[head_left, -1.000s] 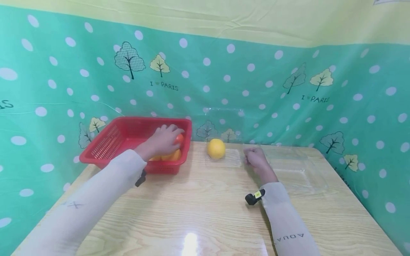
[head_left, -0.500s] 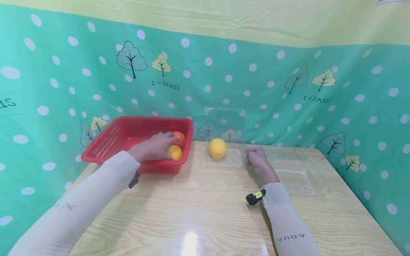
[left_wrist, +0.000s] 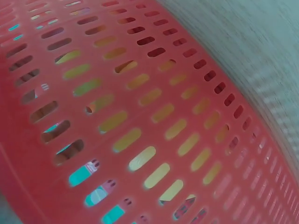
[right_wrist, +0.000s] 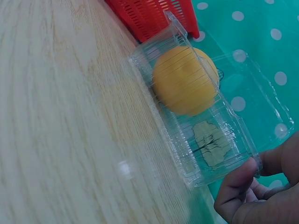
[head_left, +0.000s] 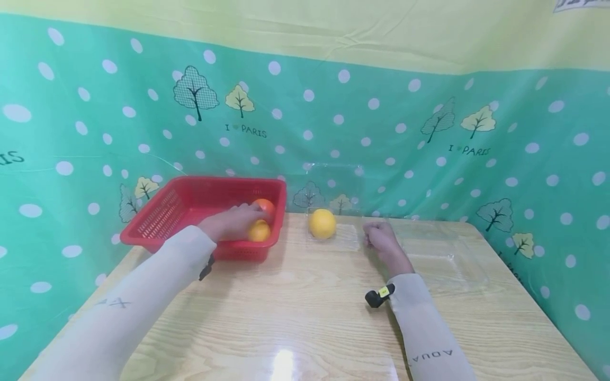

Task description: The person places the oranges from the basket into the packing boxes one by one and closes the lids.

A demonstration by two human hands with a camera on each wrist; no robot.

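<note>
My left hand reaches into the red basket, fingers curled over an orange by its near right wall. A redder orange lies just behind it. The left wrist view shows only the basket's slotted wall. A yellow fruit sits in an open clear plastic box at the table's middle back. My right hand, fingers curled, pinches that box's right corner; its fingertips show in the right wrist view.
The clear box's lid stands up against the green dotted wall cloth. More clear plastic trays lie to the right of my right hand. The wooden table stretches bare toward me.
My left hand has drawn back slightly toward the basket's near wall, off the redder orange and onto the lower orange. The right hand and yellow fruit have stayed put.
</note>
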